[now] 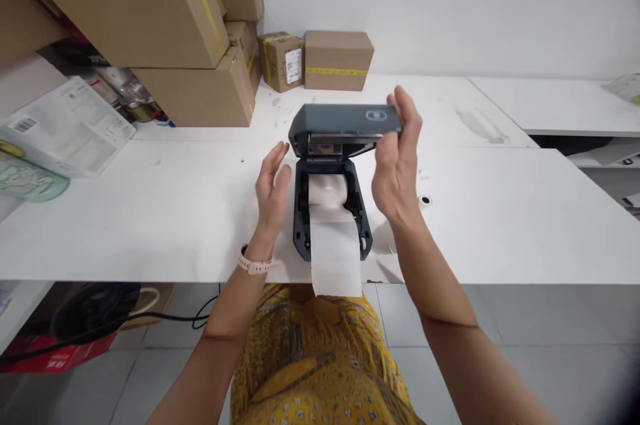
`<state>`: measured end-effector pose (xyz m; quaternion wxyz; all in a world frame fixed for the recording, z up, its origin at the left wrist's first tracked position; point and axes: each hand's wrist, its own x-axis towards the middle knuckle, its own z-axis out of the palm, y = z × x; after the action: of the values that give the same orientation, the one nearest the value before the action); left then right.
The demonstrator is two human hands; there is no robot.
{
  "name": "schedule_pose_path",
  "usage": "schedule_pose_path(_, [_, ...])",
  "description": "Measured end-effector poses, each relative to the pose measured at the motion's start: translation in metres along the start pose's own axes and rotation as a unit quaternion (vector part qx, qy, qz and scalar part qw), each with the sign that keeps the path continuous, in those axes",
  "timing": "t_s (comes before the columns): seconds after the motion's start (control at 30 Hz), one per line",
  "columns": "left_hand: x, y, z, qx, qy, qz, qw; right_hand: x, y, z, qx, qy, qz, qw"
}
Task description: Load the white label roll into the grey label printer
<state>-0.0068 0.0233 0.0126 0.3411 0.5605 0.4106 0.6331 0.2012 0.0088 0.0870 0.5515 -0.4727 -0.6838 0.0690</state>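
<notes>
A dark blue-grey label printer [301,238] stands near the table's front edge with its lid [340,119] raised. Inside it sits a white paper roll [327,190], and a strip of paper [336,255] runs from it forward over the table edge. My right hand [400,168] grips the lid at its right side, thumb below and fingers behind. To the left of the printer, my left hand [273,193] is held up with its fingers apart, close to the lid's left corner and holding nothing. A pink band circles my left wrist.
Stacked cardboard boxes [200,95] fill the back left, with two smaller cartons [337,59] against the wall. A clear plastic package [70,125] lies at the far left. A small white roll [425,201] sits right of the printer. Black cables [170,315] hang below the table.
</notes>
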Motion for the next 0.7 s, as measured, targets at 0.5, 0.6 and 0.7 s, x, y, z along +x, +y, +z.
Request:
schedule_pose_path(0.5, [-0.002, -0.026, -0.009, 0.028, -0.201, -0.119, 0.972, 0.126, 0.074, 0.024, -0.048, -0.085, -0.043, 0.994])
schedule_pose_path(0.6, [-0.003, -0.03, -0.007, 0.025, -0.186, -0.112, 0.976, 0.094, 0.044, 0.007, -0.073, -0.029, -0.091, 0.993])
schedule_pose_path(0.7, [-0.004, -0.032, -0.004, 0.017, -0.18, -0.103, 0.978, 0.053, 0.016, -0.006, -0.064, -0.073, -0.11, 0.989])
